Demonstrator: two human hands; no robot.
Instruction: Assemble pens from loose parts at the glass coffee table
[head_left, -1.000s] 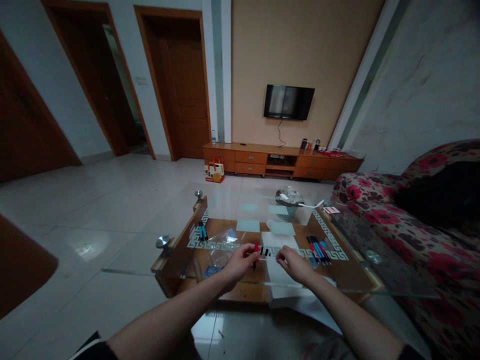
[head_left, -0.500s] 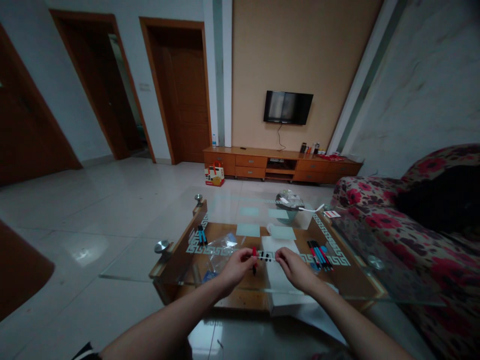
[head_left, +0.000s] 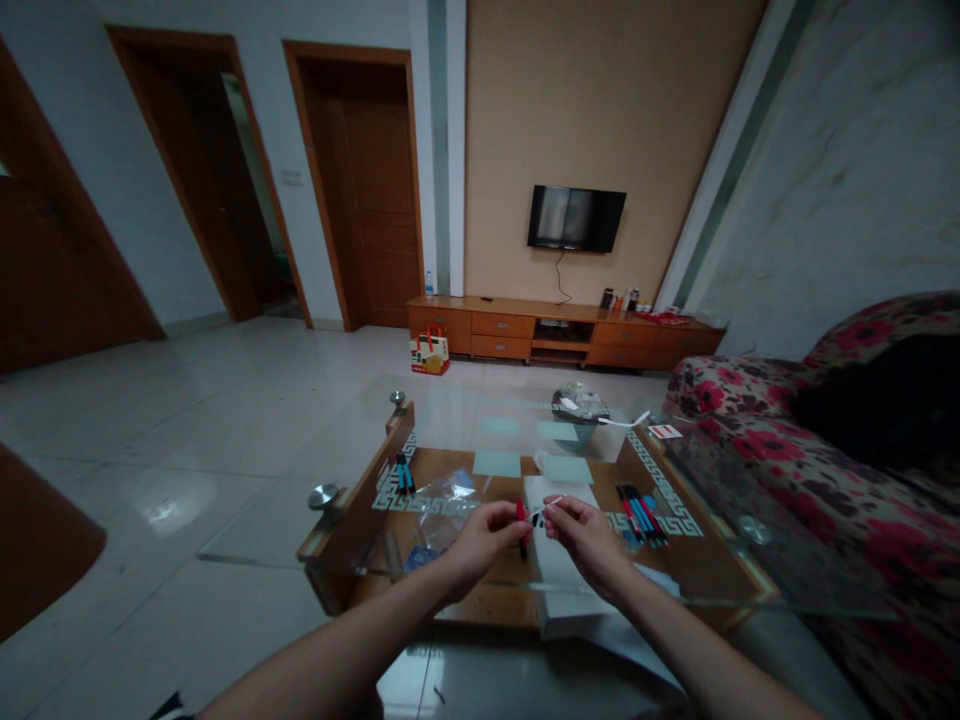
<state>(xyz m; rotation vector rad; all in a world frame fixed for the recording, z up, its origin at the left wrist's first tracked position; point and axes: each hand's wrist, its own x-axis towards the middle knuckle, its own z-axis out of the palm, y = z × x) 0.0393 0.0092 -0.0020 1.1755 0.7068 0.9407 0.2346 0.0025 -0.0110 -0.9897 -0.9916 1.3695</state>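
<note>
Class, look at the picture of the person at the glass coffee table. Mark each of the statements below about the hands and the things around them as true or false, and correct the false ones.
1. The left hand holds a red pen. True.
2. The right hand rests flat on the sofa. False: it is raised over the glass table, pinching a thin white piece close to the pen.
3. A row of pens lies on the table to the right of the hands. True.
4. The television stands on the floor. False: it hangs on the wall.
</note>
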